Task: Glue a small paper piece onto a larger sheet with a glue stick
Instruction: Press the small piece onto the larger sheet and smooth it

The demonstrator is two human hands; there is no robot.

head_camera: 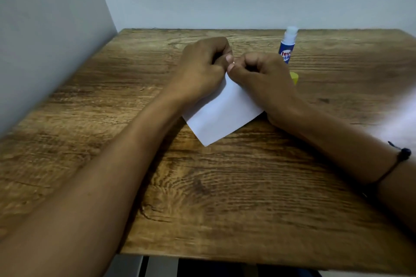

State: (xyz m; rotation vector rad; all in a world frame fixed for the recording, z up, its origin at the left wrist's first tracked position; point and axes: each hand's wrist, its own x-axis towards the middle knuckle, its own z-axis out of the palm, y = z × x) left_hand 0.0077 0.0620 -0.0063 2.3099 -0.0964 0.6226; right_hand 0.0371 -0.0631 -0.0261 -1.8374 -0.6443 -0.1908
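Surface (225,186) matt grainy wood; paper sheet (222,112) smooth white matt; glue stick (287,48) glossy plastic.

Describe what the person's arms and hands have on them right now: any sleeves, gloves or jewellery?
Both forearms are bare, with no sleeves in view and no gloves. The left hand shows no rings or bands. The right hand is also plain, but that arm wears a thin dark cord bracelet with a small dark bead.

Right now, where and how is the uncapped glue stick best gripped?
Grip the glue stick around its blue barrel, coming from its right side: it stands upright, its exposed glue tip on top, while the right hand and yellow cap crowd its near-left side.
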